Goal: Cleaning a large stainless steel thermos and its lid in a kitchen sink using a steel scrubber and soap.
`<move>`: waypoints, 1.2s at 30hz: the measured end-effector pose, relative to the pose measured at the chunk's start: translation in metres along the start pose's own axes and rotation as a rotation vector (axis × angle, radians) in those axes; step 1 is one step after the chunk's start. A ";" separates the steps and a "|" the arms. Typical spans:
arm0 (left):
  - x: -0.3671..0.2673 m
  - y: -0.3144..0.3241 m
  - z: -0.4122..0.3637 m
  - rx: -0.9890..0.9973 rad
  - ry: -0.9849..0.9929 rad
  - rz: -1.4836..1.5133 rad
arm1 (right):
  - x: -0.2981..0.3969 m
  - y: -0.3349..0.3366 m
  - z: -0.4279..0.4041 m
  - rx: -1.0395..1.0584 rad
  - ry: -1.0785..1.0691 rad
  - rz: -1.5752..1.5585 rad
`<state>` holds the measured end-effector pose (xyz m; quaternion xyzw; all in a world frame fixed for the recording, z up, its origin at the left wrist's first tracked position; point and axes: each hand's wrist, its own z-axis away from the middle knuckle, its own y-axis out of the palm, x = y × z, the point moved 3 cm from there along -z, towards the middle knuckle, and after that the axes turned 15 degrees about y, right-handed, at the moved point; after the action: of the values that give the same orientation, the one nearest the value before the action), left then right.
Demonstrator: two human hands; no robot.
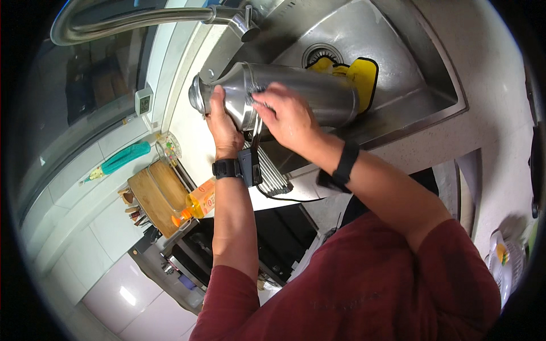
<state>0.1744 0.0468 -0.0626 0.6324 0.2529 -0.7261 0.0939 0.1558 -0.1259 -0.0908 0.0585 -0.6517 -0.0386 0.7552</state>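
A large stainless steel vacuum flask (315, 93) lies tilted over the near part of the sink, its capped neck toward the left. My left hand (224, 128) grips the flask by its neck, thumb on top. With its fingertips, my right hand (288, 113) pinches a small dark scouring pad (254, 94), perhaps steel wool, against the seam below the shoulder. The flask's metal handle (257, 130) shows between my two hands. Beyond the flask, a yellow cloth with black edging (363, 81) lies in the sink, partly hidden by it, close to the drain (322, 53).
A steel faucet (170, 18) arches at the upper left. The steel sink (445, 81) has a stone counter around it. An orange pump bottle (198, 202), a wooden cutting board (160, 192) and a ribbed metal rack (271, 174) are near my left forearm. A teal cloth (128, 157) hangs by the window.
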 end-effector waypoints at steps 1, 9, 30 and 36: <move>-0.002 0.004 0.000 0.004 -0.001 0.000 | -0.003 -0.001 -0.016 -0.004 0.017 0.041; -0.012 0.019 -0.003 -0.080 -0.053 0.069 | -0.005 -0.011 -0.008 0.047 -0.069 0.143; -0.017 0.027 0.001 -0.052 -0.107 0.027 | 0.002 -0.028 -0.049 0.159 -0.241 0.577; -0.016 0.025 0.004 -0.082 -0.089 -0.005 | -0.004 -0.025 -0.019 0.215 -0.283 0.581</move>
<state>0.1853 0.0206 -0.0528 0.5943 0.2796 -0.7429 0.1291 0.1743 -0.1494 -0.1008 -0.0563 -0.7400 0.2393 0.6261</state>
